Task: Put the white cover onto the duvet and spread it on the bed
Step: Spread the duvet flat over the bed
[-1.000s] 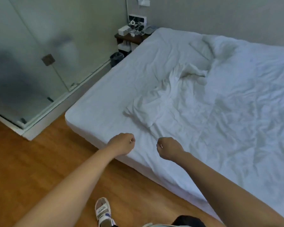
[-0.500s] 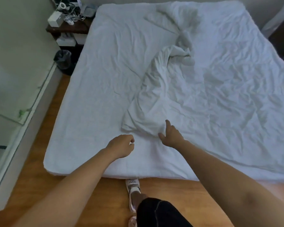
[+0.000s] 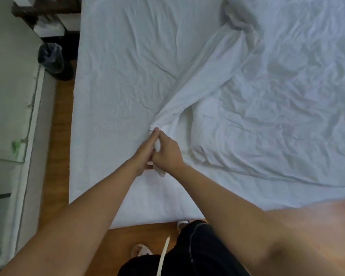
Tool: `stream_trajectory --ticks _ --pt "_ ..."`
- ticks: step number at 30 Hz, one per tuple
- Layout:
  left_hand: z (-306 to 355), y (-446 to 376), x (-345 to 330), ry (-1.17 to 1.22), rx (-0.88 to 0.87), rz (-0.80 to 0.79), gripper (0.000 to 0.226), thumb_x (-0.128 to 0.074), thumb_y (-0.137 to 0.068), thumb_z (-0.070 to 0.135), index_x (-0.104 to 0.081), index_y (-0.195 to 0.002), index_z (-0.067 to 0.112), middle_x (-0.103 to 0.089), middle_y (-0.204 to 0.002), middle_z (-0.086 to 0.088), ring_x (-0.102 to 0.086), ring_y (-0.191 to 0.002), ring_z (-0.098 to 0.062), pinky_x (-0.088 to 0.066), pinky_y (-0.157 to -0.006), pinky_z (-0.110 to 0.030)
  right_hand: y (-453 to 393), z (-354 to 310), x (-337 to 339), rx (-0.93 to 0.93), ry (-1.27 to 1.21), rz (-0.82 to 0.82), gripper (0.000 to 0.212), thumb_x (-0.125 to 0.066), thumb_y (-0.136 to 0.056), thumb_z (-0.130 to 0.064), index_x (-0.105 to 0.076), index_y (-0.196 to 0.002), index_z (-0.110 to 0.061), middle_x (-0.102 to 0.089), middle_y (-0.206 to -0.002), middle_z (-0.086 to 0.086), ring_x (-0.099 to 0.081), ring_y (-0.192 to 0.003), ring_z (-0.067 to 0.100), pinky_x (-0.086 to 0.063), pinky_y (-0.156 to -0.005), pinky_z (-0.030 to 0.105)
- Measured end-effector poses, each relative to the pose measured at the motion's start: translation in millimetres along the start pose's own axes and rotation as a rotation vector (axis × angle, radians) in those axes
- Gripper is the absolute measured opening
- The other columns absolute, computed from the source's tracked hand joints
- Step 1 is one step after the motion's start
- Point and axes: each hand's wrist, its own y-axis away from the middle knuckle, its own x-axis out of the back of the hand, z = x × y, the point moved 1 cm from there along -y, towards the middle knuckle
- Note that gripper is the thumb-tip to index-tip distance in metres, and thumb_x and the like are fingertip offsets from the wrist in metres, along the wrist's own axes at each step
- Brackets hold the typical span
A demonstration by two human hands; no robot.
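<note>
Two hands are meeting over one bed [image 3: 116, 80]. The right hand [image 3: 168, 152] is curling its fingers round a bunched corner of the one white cover [image 3: 203, 76], and the left hand [image 3: 145, 151] is lying against it with fingers straight and pressed together, touching the same bunch. The cover is stretching from the hands diagonally up across the mattress to a twisted knot near the top, with its wrinkled bulk spreading over the right half of the bed. One dark bin [image 3: 51, 56] is standing on the wooden floor [image 3: 62, 136] beside the bed, blurred. One nightstand [image 3: 46, 14] is being cut off at the top edge. The person's legs and a sandal are only partly showing at the bottom.
</note>
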Motion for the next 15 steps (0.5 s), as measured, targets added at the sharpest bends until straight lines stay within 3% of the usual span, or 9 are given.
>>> stream_trajectory --ticks 2,5,8,9,11,13,15 --pt "7 -11 9 0.202 -0.024 -0.046 0.055 -0.065 -0.082 0.071 -0.069 -0.121 0.033 -0.076 -0.113 0.008 -0.068 -0.112 -0.010 -0.053 -0.095 -0.035 -11 -13 -2 0.000 0.057 -0.071 0.043 -0.064 -0.081 -0.005 -0.059 -0.123 -0.011 -0.072 -0.100 0.006 -0.068 -0.092 0.026 -0.056 -0.078 0.038" --pt "24 -31 21 0.102 -0.029 -0.108 0.029 -0.070 -0.089 0.039 -0.070 -0.110 0.018 -0.077 -0.102 0.000 -0.073 -0.095 -0.016 -0.055 -0.083 -0.034 -18 -19 0 0.004 0.096 -0.125 0.032 -0.063 -0.082 -0.002 -0.060 -0.114 -0.005 -0.070 -0.098 0.011 -0.067 -0.091 0.030 -0.056 -0.078 0.043" --pt "39 -57 37 0.069 -0.027 -0.002 0.031 -0.065 -0.078 0.009 -0.066 -0.110 0.008 -0.070 -0.099 -0.014 -0.069 -0.081 -0.029 -0.057 -0.072 -0.039 -15 -9 -8 0.021 0.053 -0.231 0.048 -0.064 -0.078 -0.008 -0.053 -0.125 -0.012 -0.067 -0.107 0.006 -0.064 -0.093 0.024 -0.056 -0.082 0.042" --pt "41 -70 46 0.063 -0.041 0.030 0.039 -0.065 -0.077 0.006 -0.066 -0.116 0.008 -0.071 -0.104 -0.014 -0.070 -0.083 -0.030 -0.059 -0.072 -0.041 -12 -5 -14 -0.024 -0.081 -0.229 0.055 -0.065 -0.080 -0.010 -0.051 -0.133 -0.019 -0.065 -0.114 0.002 -0.063 -0.098 0.019 -0.055 -0.086 0.037" --pt "52 -77 62 0.093 -0.048 0.026 0.044 -0.073 -0.078 0.007 -0.067 -0.122 0.011 -0.074 -0.110 -0.014 -0.073 -0.090 -0.033 -0.062 -0.074 -0.047 -4 9 -28 -0.133 -0.315 -0.043 0.056 -0.063 -0.087 -0.015 -0.052 -0.138 -0.034 -0.062 -0.112 -0.007 -0.060 -0.098 0.009 -0.051 -0.088 0.026" --pt "69 -71 86 0.116 -0.032 -0.091 0.034 -0.077 -0.083 0.013 -0.071 -0.117 0.012 -0.076 -0.107 -0.012 -0.075 -0.088 -0.029 -0.063 -0.069 -0.042 0 28 -40 -0.176 -0.172 0.179 0.059 -0.061 -0.083 -0.019 -0.050 -0.139 -0.033 -0.059 -0.109 -0.004 -0.057 -0.098 0.011 -0.048 -0.090 0.029" --pt "87 -67 123 0.063 -0.049 -0.221 0.025 -0.069 -0.093 0.019 -0.071 -0.118 0.013 -0.077 -0.100 -0.009 -0.075 -0.080 -0.023 -0.061 -0.062 -0.034 -4 51 -56 -0.237 0.227 0.109 0.081 -0.065 -0.078 -0.021 -0.031 -0.150 -0.031 -0.046 -0.133 0.007 -0.047 -0.123 0.027 -0.043 -0.102 0.042"
